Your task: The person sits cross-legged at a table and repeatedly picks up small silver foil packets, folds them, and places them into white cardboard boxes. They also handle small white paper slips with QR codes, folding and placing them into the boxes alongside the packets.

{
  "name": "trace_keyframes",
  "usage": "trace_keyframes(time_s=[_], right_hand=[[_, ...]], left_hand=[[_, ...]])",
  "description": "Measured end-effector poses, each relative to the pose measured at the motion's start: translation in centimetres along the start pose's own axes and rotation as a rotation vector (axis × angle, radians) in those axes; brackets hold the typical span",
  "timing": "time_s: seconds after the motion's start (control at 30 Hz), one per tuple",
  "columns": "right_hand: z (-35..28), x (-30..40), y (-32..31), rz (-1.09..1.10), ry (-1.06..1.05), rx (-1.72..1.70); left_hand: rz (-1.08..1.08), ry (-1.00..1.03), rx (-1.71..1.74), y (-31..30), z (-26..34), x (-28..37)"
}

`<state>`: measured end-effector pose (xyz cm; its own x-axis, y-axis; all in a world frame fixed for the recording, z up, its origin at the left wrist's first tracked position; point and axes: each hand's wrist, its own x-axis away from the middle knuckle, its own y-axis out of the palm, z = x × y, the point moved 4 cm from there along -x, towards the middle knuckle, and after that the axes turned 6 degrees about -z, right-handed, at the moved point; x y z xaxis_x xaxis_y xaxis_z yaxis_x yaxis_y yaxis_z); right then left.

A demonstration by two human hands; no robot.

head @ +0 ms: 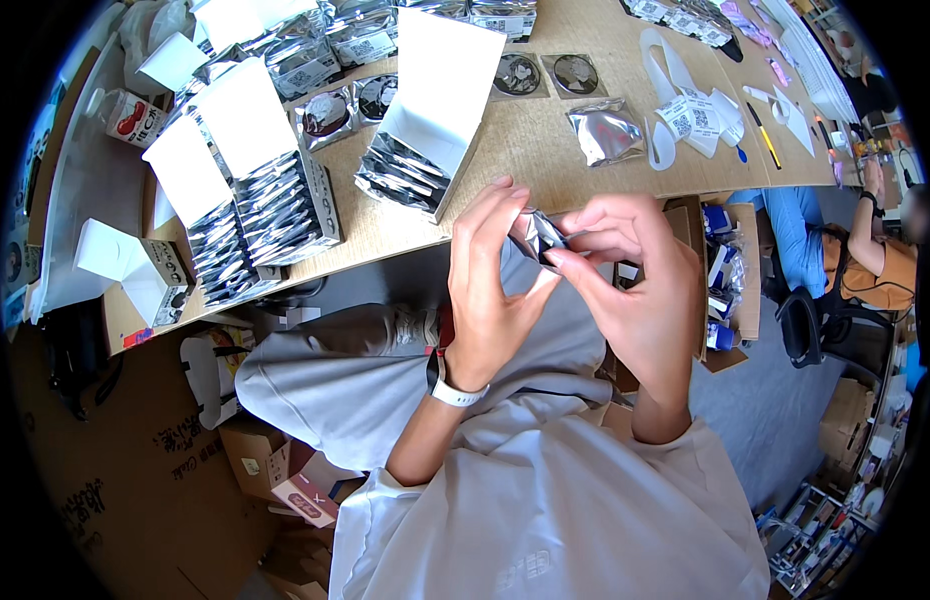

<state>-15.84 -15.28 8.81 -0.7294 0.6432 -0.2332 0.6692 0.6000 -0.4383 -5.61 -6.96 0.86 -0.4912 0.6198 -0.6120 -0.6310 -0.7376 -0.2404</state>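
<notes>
A small silver foil packet (pixel 538 238) is held up in front of my lap, just off the table's front edge. My left hand (pixel 486 281) grips its left side between thumb and fingers, a white-banded watch (pixel 457 394) on the wrist. On the other side, the thumb and fingertips of my right hand (pixel 636 277) pinch the packet's right edge. My fingers partly hide it. Beyond my left hand stands an open white box (pixel 442 112) with several foil packets (pixel 405 176) in its front. Another silver packet (pixel 606 133) lies flat on the wooden table (pixel 525 157).
To the left, open boxes (pixel 251 127) hold rows of foil packets (pixel 277 214). Round badges in clear sleeves (pixel 575 75) lie farther back. A label strip (pixel 693 120) and a yellow pen (pixel 765 135) are at right. A cardboard carton (pixel 746 270) stands below; another person (pixel 870 262) sits beyond.
</notes>
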Motion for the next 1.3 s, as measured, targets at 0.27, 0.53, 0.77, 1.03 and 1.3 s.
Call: trace_keyframes(time_s=[0.27,0.53,0.77,1.03,1.3], right_hand=[[0.8,-0.3,0.7,-0.187,-0.133,0.134],[-3.4,-4.0,0.7,0.186,-0.257,0.210],[-1.4,-9.7,6.3,0.023,-0.352,0.536],[-1.2,-9.1,6.0,-0.026,-0.323,0.525],[-0.2,-9.5,6.9,-0.134,-0.319,0.418]], left_hand=[[0.010,-0.011,-0.107,-0.8,-0.1,0.5],[0.186,-0.071,-0.088,-1.0,1.3,1.5],[0.103,-0.063,-0.114,-0.9,1.3,3.5],[0.050,-0.089,-0.119,-1.3,0.9,3.5],[0.008,-0.090,-0.154,-1.0,0.9,3.2]])
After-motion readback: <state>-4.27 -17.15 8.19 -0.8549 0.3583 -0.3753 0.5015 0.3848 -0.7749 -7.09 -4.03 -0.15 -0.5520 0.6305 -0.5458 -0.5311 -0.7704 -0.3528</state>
